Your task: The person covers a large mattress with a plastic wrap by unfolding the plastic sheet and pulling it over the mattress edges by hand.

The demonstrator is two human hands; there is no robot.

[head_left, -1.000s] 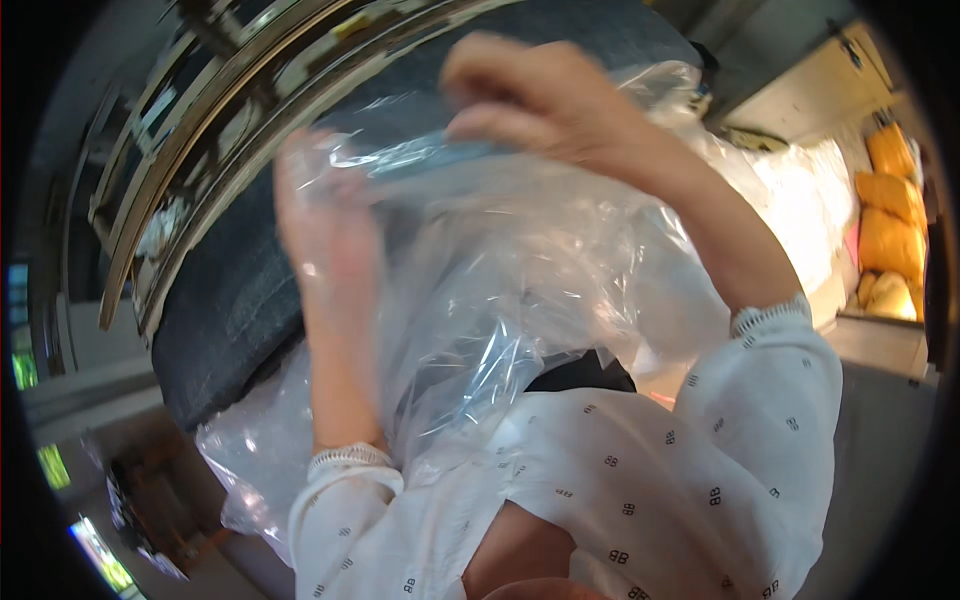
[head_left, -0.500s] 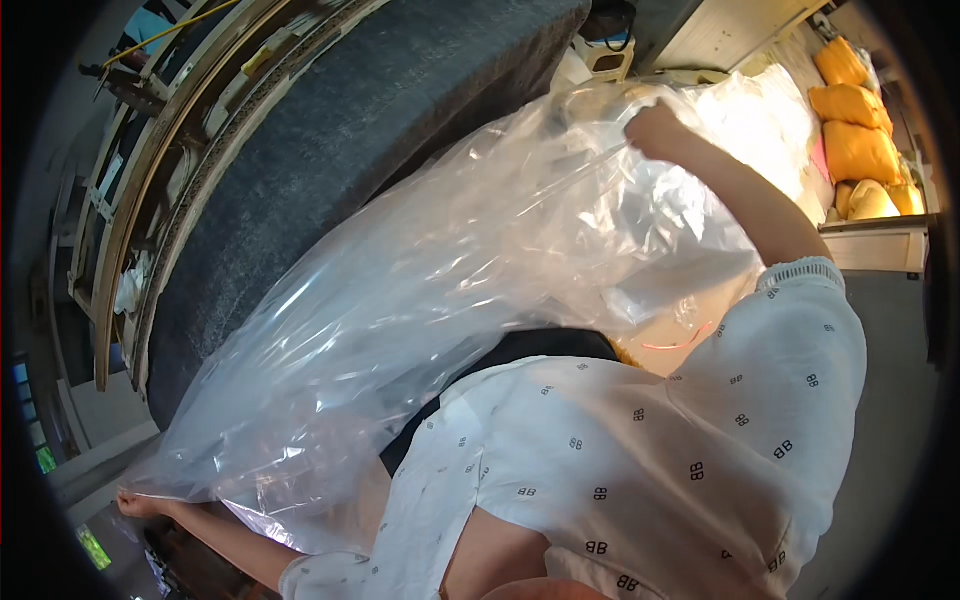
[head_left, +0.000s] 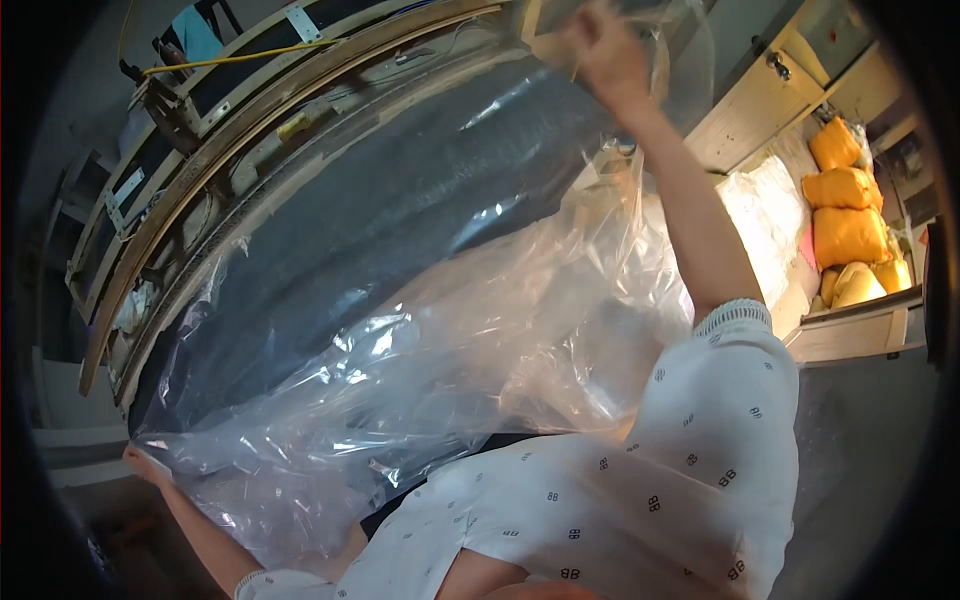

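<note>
A large sheet of clear plastic film (head_left: 440,320) stretches in front of me, wrinkled and shiny. Its far part lies over a dark grey padded surface (head_left: 400,170), which shows through it. At the lower left, my left hand (head_left: 147,465) is closed on a corner of the film near the end of the dark surface. My right hand (head_left: 605,60) is raised at the far side, arm stretched out, closed on the film's other end; its fingers are somewhat blurred. Between the hands the film sags toward my body in loose folds.
Beyond the dark surface runs a curved wooden rail (head_left: 180,230) with a yellow cord (head_left: 240,60) over it. Bundled orange packages (head_left: 848,235) are stacked at the right, beside a brightly lit white sheet (head_left: 765,220). A pale cabinet panel (head_left: 755,110) stands at the far right.
My right hand has moved up and away, drawing the film over the dark surface. My left hand has shifted slightly up, still holding its corner. The view has shifted too.
</note>
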